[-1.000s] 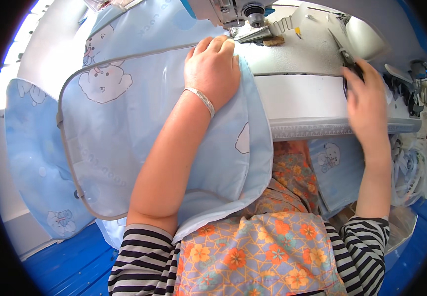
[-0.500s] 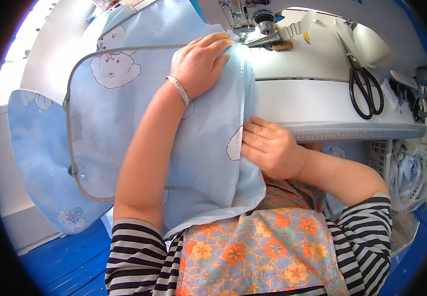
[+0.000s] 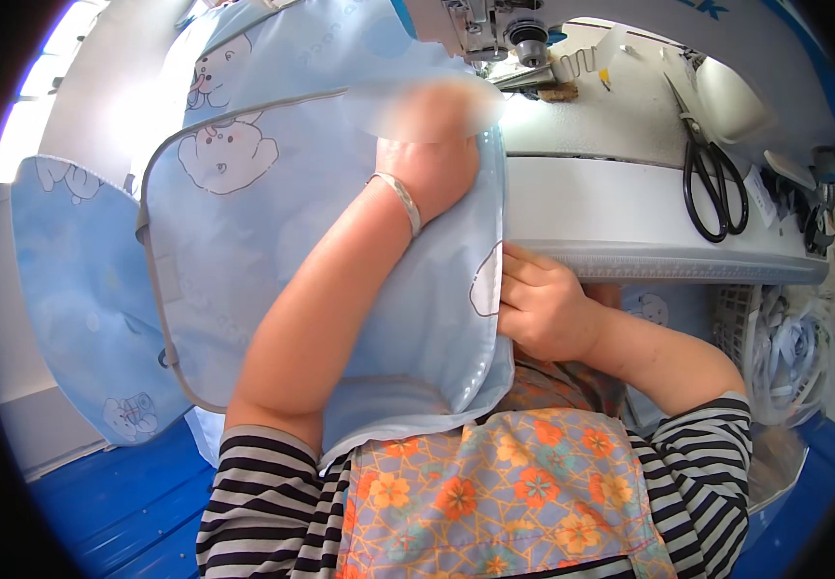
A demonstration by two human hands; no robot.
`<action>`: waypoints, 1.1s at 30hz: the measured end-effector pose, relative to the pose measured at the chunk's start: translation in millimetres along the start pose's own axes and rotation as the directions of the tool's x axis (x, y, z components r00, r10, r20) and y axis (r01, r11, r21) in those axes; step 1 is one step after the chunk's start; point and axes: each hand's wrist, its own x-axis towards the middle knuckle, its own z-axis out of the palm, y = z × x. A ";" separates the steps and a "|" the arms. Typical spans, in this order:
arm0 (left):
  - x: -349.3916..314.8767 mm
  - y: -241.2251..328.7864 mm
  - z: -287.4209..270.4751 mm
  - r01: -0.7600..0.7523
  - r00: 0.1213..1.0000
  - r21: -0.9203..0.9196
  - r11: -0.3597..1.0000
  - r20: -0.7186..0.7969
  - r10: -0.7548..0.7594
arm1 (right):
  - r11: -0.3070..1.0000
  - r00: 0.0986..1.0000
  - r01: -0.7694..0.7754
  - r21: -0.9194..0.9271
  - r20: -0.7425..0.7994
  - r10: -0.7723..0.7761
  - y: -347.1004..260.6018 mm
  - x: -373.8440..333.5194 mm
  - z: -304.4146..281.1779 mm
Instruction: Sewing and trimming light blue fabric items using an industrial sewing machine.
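Note:
A large light-blue printed fabric piece (image 3: 292, 280) with white cartoon animals and a grey bound edge spreads over the work surface and hangs toward my lap. My left hand (image 3: 432, 140) lies on its upper right part, just below the sewing machine's needle area (image 3: 490, 43); a blur hides its fingers. At the fabric's right edge, my right hand (image 3: 552, 314) grips the layered border, the fingertips partly tucked behind it. More blue fabric (image 3: 80, 299) drapes down at the left.
Black-handled scissors (image 3: 711, 183) lie on the white machine table (image 3: 581, 198), right of the needle. A ruler strip (image 3: 678, 265) runs along its front edge. A white basket (image 3: 734, 314) and a clear plastic bag (image 3: 798, 347) stand below on the right.
My left hand has slid right with the fabric, whose right edge has shifted the same way. My right hand has moved slightly right and down, still at that edge.

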 end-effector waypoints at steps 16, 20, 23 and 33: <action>0.5 2.2 -23.2 -0.216 0.951 0.095 0.972 0.247 0.187 | 0.997 0.997 -0.075 0.015 -0.025 0.075 0.0 11.8 -11.3; 5.6 7.6 -54.0 -0.356 0.880 0.097 0.930 0.370 0.298 | 0.997 0.997 -0.075 0.001 0.010 0.075 -4.7 14.7 -13.5; 20.6 -11.2 -64.1 -0.118 0.933 -0.211 0.970 0.311 0.181 | 0.996 0.997 -0.083 -0.013 -0.004 0.083 -7.6 8.2 4.0; -6.7 23.4 -46.1 -0.144 0.954 0.028 0.989 0.269 0.131 | -0.141 0.727 -0.366 0.920 0.378 0.573 -24.0 0.1 35.2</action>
